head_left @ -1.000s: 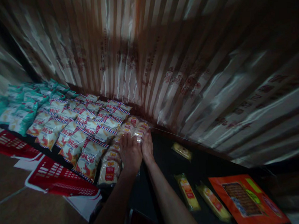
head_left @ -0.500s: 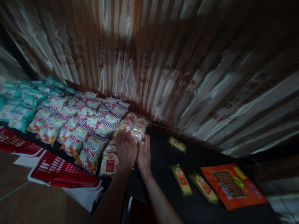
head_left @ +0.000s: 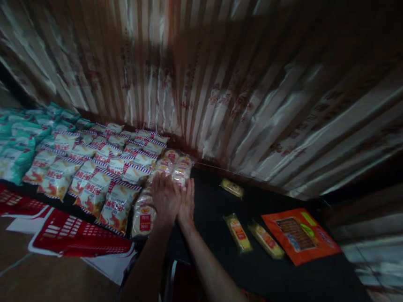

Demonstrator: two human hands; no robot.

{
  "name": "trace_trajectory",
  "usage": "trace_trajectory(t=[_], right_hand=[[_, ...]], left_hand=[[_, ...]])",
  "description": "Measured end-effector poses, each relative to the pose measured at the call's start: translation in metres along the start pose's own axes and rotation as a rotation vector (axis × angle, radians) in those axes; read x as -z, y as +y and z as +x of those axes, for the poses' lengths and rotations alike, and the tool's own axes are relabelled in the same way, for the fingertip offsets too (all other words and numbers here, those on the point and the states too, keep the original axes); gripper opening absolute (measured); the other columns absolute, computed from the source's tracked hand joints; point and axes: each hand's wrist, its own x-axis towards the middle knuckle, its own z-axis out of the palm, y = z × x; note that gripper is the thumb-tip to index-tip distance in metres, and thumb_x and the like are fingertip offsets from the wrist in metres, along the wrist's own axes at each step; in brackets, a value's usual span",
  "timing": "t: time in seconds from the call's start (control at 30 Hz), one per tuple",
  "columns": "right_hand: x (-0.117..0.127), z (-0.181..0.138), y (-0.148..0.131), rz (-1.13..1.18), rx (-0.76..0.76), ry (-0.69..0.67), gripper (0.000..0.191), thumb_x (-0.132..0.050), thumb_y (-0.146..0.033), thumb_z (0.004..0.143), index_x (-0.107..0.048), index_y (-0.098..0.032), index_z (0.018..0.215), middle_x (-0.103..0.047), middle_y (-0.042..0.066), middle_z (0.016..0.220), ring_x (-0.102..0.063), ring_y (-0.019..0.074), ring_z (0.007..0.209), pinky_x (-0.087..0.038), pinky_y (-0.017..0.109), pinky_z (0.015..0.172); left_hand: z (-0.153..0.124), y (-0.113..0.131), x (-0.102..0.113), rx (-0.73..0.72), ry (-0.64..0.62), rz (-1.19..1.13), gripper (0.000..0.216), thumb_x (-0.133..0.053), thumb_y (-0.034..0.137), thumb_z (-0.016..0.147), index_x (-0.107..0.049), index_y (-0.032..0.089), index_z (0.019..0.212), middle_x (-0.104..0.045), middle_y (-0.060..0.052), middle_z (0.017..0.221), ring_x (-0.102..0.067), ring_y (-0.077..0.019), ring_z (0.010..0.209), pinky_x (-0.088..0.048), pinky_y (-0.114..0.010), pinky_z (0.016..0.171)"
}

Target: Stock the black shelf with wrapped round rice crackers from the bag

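My left hand (head_left: 165, 197) lies palm down, fingers stretched out, on a group of round, clear-wrapped pale cakes (head_left: 181, 168) with red labels. Flat along their right side rests my right hand (head_left: 186, 201), fingers extended and touching the wrappers. The two hands are close against each other. Nearest me in that group, a wrapped cake (head_left: 144, 220) shows its red label. White snack bags (head_left: 116, 206) with striped tops stand in rows just left of the cakes. Part of the cakes is hidden under my left hand.
Teal bags (head_left: 13, 160) fill the table's left end. On the black table (head_left: 211, 244) to the right lie several yellow wrapped bars (head_left: 237, 232) and a flat orange packet (head_left: 302, 236). Red baskets (head_left: 83, 234) stand below the front edge. A pleated plastic-covered wall (head_left: 217, 88) rises behind.
The whole view has shifted, so the table's things sit further left and the right-hand items a little higher. Both my hands stay at the cakes, with the right one now closer against the left.
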Motion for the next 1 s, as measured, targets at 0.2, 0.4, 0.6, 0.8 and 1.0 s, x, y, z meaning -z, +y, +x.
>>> trace_trajectory(t=[0.2,0.4,0.6,0.8,1.0], right_hand=[[0.027,-0.022,-0.006,0.047,-0.05,0.039,0.065,-0.016,-0.05,0.09,-0.033,-0.007,0.137,-0.022,0.013,0.149,-0.02,0.017,0.137,-0.019,0.036,0.112],[0.055,-0.048,-0.008,-0.015,-0.037,0.082,0.06,-0.018,-0.046,0.091,-0.04,-0.01,0.134,-0.027,0.012,0.147,-0.024,0.0173,0.136,-0.022,0.037,0.11],[0.058,-0.064,-0.018,-0.039,0.001,0.077,0.056,-0.021,-0.041,0.091,-0.042,-0.011,0.133,-0.029,0.012,0.146,-0.025,0.0171,0.135,-0.023,0.037,0.109],[0.04,-0.081,-0.03,-0.033,0.066,0.025,0.056,-0.024,-0.04,0.089,-0.04,-0.009,0.133,-0.028,0.013,0.147,-0.024,0.0182,0.135,-0.021,0.038,0.11],[0.028,-0.098,-0.025,-0.067,0.084,-0.026,0.055,-0.027,-0.036,0.087,-0.041,-0.009,0.132,-0.029,0.013,0.146,-0.022,0.0204,0.136,-0.021,0.043,0.11]], left_hand=[[-0.016,0.015,0.009,-0.067,0.015,-0.146,0.031,-0.039,0.021,0.084,-0.061,0.016,0.105,-0.059,-0.011,0.12,-0.037,-0.026,0.128,-0.029,-0.05,0.106],[-0.035,0.018,0.024,-0.251,0.003,-0.172,0.029,-0.041,0.016,0.081,-0.06,0.017,0.103,-0.06,-0.01,0.119,-0.038,-0.0252,0.129,-0.03,-0.05,0.106],[-0.061,-0.001,0.066,-0.289,0.057,-0.15,0.027,-0.041,0.016,0.084,-0.056,0.016,0.105,-0.052,-0.012,0.129,-0.026,-0.0248,0.135,-0.035,-0.048,0.104],[-0.094,-0.031,0.097,-0.192,0.096,-0.017,0.029,-0.039,0.017,0.087,-0.055,0.014,0.111,-0.054,-0.015,0.126,-0.027,-0.0249,0.135,-0.037,-0.047,0.103],[-0.107,-0.056,0.093,-0.152,0.017,0.031,0.034,-0.041,0.023,0.087,-0.051,0.011,0.117,-0.051,-0.018,0.129,-0.03,-0.0271,0.133,-0.037,-0.05,0.102]])
